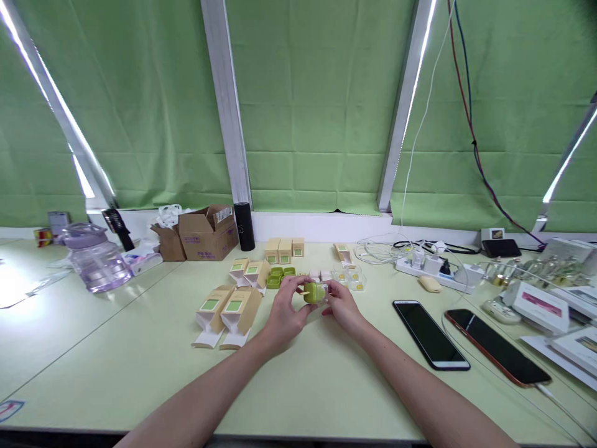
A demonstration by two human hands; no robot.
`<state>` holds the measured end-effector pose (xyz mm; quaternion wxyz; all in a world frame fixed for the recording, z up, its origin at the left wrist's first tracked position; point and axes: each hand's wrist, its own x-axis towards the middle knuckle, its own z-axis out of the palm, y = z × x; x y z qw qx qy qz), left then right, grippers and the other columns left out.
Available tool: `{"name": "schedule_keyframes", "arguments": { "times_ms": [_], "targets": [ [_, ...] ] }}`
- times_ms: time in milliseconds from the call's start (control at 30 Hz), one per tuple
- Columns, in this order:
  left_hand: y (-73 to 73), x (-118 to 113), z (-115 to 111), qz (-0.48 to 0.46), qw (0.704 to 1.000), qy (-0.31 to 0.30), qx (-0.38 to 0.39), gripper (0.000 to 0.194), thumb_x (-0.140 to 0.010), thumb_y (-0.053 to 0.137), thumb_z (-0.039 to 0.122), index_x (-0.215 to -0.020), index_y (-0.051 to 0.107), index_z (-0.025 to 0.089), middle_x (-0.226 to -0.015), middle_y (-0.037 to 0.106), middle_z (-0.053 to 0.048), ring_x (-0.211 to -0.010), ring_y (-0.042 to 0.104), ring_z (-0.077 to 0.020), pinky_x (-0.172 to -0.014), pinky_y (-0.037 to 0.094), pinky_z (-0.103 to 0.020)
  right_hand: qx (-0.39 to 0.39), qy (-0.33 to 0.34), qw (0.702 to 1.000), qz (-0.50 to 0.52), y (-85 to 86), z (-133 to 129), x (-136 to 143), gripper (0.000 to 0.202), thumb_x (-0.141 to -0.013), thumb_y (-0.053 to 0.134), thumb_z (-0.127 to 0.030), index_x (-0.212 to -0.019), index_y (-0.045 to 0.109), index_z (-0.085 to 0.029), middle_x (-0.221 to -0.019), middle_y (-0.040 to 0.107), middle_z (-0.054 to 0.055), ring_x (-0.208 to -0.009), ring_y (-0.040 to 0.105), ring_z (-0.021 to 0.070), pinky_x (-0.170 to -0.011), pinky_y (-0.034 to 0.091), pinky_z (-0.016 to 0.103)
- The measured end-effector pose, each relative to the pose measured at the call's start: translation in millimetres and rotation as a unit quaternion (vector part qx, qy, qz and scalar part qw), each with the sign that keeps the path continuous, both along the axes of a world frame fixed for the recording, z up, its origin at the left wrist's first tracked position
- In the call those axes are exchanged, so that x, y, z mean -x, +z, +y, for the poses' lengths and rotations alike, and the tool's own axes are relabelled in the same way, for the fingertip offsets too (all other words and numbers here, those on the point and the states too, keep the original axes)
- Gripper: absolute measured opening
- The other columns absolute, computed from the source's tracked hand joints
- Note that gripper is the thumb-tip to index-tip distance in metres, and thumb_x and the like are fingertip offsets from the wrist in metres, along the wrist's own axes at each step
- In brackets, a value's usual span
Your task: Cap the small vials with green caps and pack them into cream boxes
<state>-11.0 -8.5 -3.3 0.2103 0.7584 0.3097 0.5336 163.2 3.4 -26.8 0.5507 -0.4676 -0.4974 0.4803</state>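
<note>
Left hand (290,306), right hand (344,305) — gripping green item (313,292) | its underside hidden

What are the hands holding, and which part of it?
A small green thing with a clear end. The left hand holds its green part; the right hand is at the clear end.

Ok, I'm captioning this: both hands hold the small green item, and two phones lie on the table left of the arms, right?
One slip: the head view shows the white-edged phone and the orange-edged phone lying on the table right of the arms. The left hand and right hand do hold the small green item.
</note>
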Motion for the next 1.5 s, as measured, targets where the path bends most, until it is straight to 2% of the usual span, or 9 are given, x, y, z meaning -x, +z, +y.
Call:
{"name": "schedule_keyframes", "arguments": {
  "times_ms": [100, 367, 567, 700, 867, 1000, 1200, 1333, 1500],
  "targets": [
    [-0.3, 0.5, 1.5, -0.004, 1.000, 0.005, 0.012, 0.050, -0.077, 0.076, 0.012, -0.124, 0.066, 0.026, -0.120, 0.065, -0.008, -0.111, 0.061, -0.0244, -0.094, 0.053, -0.041, -0.003, -0.006, 1.000, -0.005, 0.9, -0.7, -0.6, 0.027, -0.066, 0.066, -0.033, -0.090, 0.068, -0.021, -0.085, 0.067, 0.002, -0.077, 0.063, 0.0202, -0.051, 0.050, 0.025],
    [-2.7, 2.4, 7.7, 0.025, 0.998, 0.027, 0.051, 0.051, -0.078, 0.079, 0.022, -0.128, 0.067, 0.026, -0.118, 0.069, -0.010, -0.105, 0.062, -0.0247, -0.087, 0.054, -0.039, -0.016, -0.046, 0.998, -0.031, 0.0, 4.6, -6.0, 0.033, -0.069, 0.067, -0.044, -0.092, 0.069, -0.021, -0.078, 0.065, 0.003, -0.071, 0.062, 0.0210, -0.048, 0.047, 0.026],
    [-6.6, 3.4, 9.4, 0.084, 0.990, 0.060, 0.093, 0.047, -0.075, 0.080, 0.026, -0.121, 0.072, 0.024, -0.105, 0.069, -0.007, -0.099, 0.062, -0.0253, -0.090, 0.052, -0.040, -0.028, -0.080, 0.995, -0.047, -1.3, 9.8, -10.8, 0.035, -0.070, 0.066, -0.047, -0.091, 0.070, -0.019, -0.081, 0.069, 0.005, -0.066, 0.057, 0.0187, -0.050, 0.042, 0.027],
    [-9.8, 3.8, 8.7, 0.161, 0.978, 0.057, 0.120, 0.050, -0.075, 0.080, 0.031, -0.124, 0.071, 0.024, -0.108, 0.069, -0.009, -0.103, 0.062, -0.0289, -0.093, 0.050, -0.042, -0.037, -0.097, 0.993, -0.055, -2.0, 11.1, -12.7, 0.038, -0.070, 0.065, -0.049, -0.093, 0.071, -0.019, -0.084, 0.069, 0.006, -0.066, 0.055, 0.0178, -0.055, 0.042, 0.028],
    [-0.5, 1.5, -0.3, 0.266, 0.958, 0.041, 0.101, 0.044, -0.073, 0.081, 0.031, -0.115, 0.073, 0.025, -0.105, 0.071, -0.009, -0.105, 0.061, -0.0326, -0.088, 0.048, -0.041, -0.044, -0.105, 0.992, -0.062, -2.4, 9.7, -11.2, 0.038, -0.071, 0.064, -0.049, -0.094, 0.071, -0.019, -0.084, 0.069, 0.006, -0.065, 0.055, 0.0177, -0.057, 0.041, 0.029],
    [8.3, 0.4, -6.9, 0.293, 0.949, 0.047, 0.105, 0.038, -0.073, 0.080, 0.033, -0.109, 0.072, 0.024, -0.099, 0.070, -0.008, -0.099, 0.061, -0.0311, -0.084, 0.048, -0.040, -0.055, -0.107, 0.990, -0.076, -2.8, 8.7, -10.3, 0.036, -0.073, 0.063, -0.048, -0.093, 0.071, -0.019, -0.081, 0.069, 0.006, -0.066, 0.056, 0.0186, -0.057, 0.042, 0.029],
    [13.9, 0.0, -9.9, 0.326, 0.939, 0.046, 0.100, 0.044, -0.074, 0.078, 0.030, -0.116, 0.067, 0.024, -0.106, 0.071, -0.010, -0.106, 0.061, -0.0328, -0.090, 0.048, -0.041, -0.071, -0.106, 0.988, -0.091, -6.2, 10.6, -10.3, 0.034, -0.076, 0.062, -0.048, -0.092, 0.071, -0.020, -0.080, 0.070, 0.006, -0.069, 0.059, 0.0204, -0.060, 0.045, 0.031],
    [15.3, -0.5, -10.4, 0.342, 0.934, 0.043, 0.099, 0.046, -0.075, 0.077, 0.029, -0.119, 0.066, 0.024, -0.111, 0.072, -0.010, -0.109, 0.060, -0.0330, -0.092, 0.047, -0.041, -0.100, -0.113, 0.983, -0.105, -8.0, 10.4, -8.8, 0.029, -0.080, 0.060, -0.044, -0.093, 0.071, -0.020, -0.083, 0.071, 0.006, -0.074, 0.061, 0.0215, -0.069, 0.048, 0.034],
    [10.8, 1.4, -9.2, 0.323, 0.941, 0.036, 0.088, 0.062, -0.074, 0.079, 0.034, -0.132, 0.060, 0.024, -0.120, 0.070, -0.010, -0.115, 0.057, -0.0334, -0.098, 0.046, -0.043, -0.147, -0.115, 0.970, -0.154, -1.0, 2.7, -9.4, 0.024, -0.086, 0.058, -0.039, -0.095, 0.070, -0.021, -0.093, 0.074, 0.007, -0.081, 0.063, 0.0225, -0.078, 0.048, 0.035]
  ]
}}
